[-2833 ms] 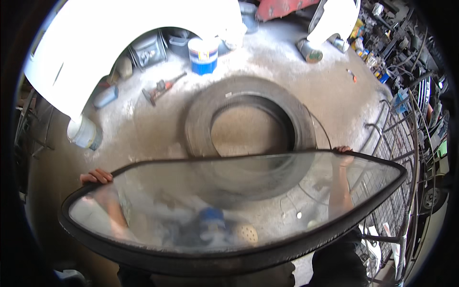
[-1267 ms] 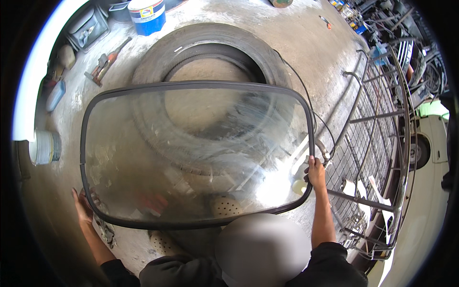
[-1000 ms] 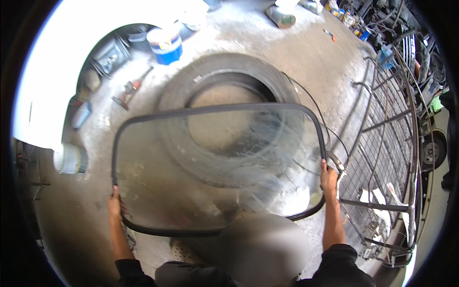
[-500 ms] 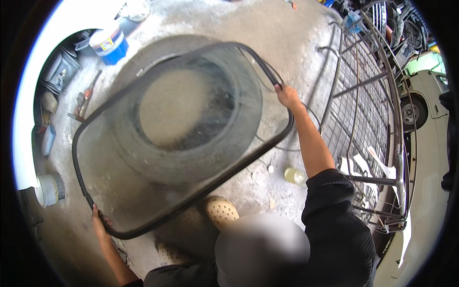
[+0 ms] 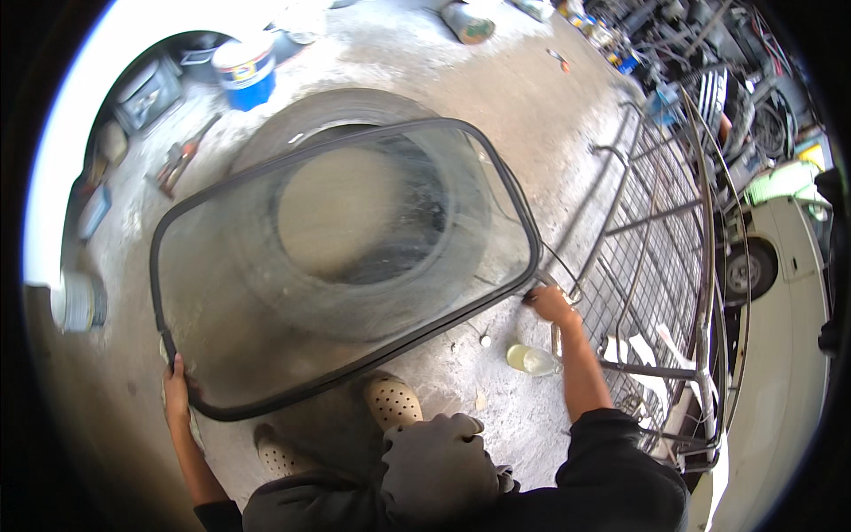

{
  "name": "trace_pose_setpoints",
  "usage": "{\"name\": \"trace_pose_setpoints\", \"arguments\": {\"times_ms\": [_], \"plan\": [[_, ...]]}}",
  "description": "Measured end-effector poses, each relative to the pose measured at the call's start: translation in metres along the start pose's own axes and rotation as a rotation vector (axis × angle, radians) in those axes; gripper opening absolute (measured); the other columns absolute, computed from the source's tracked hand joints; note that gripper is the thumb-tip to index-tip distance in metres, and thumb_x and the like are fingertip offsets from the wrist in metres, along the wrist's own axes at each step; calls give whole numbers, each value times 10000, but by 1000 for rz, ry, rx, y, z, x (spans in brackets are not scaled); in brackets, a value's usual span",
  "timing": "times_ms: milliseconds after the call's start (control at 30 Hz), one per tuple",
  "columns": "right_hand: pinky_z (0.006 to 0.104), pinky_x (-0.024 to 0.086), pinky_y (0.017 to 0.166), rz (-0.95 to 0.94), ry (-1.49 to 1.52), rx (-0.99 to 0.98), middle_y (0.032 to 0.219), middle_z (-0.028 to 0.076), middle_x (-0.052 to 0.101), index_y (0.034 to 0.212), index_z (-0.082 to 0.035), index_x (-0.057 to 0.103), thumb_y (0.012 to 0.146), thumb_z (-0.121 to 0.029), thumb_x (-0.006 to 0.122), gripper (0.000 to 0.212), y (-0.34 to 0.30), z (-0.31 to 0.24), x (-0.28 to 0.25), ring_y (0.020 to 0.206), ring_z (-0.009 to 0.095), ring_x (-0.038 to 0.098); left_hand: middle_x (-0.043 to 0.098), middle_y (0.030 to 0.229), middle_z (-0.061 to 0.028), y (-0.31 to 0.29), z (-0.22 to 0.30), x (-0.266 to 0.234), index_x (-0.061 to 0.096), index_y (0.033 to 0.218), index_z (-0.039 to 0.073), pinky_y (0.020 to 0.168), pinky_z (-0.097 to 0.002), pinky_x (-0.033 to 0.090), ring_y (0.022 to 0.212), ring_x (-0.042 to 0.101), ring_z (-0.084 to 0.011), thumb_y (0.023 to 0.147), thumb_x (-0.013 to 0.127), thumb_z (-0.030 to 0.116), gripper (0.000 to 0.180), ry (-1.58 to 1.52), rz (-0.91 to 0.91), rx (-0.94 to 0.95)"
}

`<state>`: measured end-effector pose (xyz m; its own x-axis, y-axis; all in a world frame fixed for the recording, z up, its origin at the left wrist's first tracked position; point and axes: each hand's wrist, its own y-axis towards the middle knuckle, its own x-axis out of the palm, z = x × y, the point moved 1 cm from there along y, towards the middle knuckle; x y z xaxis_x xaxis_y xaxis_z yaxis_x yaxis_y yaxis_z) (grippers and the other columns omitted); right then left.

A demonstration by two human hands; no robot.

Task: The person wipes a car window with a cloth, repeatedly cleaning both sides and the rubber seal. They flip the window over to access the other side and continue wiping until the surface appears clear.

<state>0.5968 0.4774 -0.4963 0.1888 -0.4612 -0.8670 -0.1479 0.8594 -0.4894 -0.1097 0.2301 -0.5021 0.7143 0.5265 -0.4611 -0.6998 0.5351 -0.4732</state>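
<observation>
A pane of window glass with rounded corners and a black rubber seal around its edge lies slantwise in front of me, over a large tire that shows through it. My left hand grips the seal at the near left corner, thumb on top. At the near right corner is my right hand, its fingers curled and slightly blurred. A grey bar-like piece shows beside that hand; whether I grip it or the seal is unclear.
To the right stands a metal mesh rack, with a pale vehicle beyond. A bottle of yellowish liquid lies near my right hand. A blue-and-white bucket, a red-handled tool and a white tub are leftward. Scrap parts pile up far right.
My right hand has moved from the upper right edge of the glass down to its near right corner. The glass has tilted less in view; my left hand keeps its corner.
</observation>
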Motion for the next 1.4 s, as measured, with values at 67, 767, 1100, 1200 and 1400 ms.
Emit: {"name": "trace_pose_setpoints", "arguments": {"times_ms": [67, 767, 1100, 1200, 1400], "plan": [[407, 503, 712, -135, 41, -105, 868, 119, 679, 915, -105, 704, 794, -332, 612, 274, 28, 20, -47, 820, 300, 648, 573, 796, -164, -4, 5, -6, 462, 1171, -26, 655, -377, 490, 722, 597, -287, 870, 557, 467, 586, 269, 90, 169], [408, 516, 722, 240, -239, 5, 844, 49, 685, 868, -189, 716, 814, -348, 604, 202, -16, 40, -166, 827, 267, 648, 574, 648, -130, 25, -29, 14, 598, 862, -124, 613, -378, 443, 627, 573, -254, 846, 535, 558, 686, 66, 405, 42], [427, 423, 931, 34, -141, -229, 1144, 194, 598, 1171, -92, 599, 781, -276, 641, 433, 28, 107, -116, 1101, 356, 545, 545, 1111, -321, 14, -20, 8, 513, 1187, -48, 927, -493, 377, 1070, 497, -468, 917, 394, 510, 632, 476, 383, 167], [401, 491, 783, 286, -75, 80, 883, 166, 673, 905, -45, 700, 751, -221, 683, 234, 13, 120, -136, 867, 344, 636, 550, 1093, -331, 14, -13, 6, 546, 1096, -66, 913, -484, 392, 1076, 503, -461, 917, 401, 489, 601, 405, 258, 124], [408, 492, 728, 652, -358, 89, 889, 189, 657, 935, -48, 680, 826, -232, 558, 247, -17, 140, -285, 811, 321, 645, 571, 692, -104, -6, 6, -3, 566, 975, -24, 589, -357, 452, 627, 583, -212, 896, 521, 427, 460, 109, 96, 179]]}}
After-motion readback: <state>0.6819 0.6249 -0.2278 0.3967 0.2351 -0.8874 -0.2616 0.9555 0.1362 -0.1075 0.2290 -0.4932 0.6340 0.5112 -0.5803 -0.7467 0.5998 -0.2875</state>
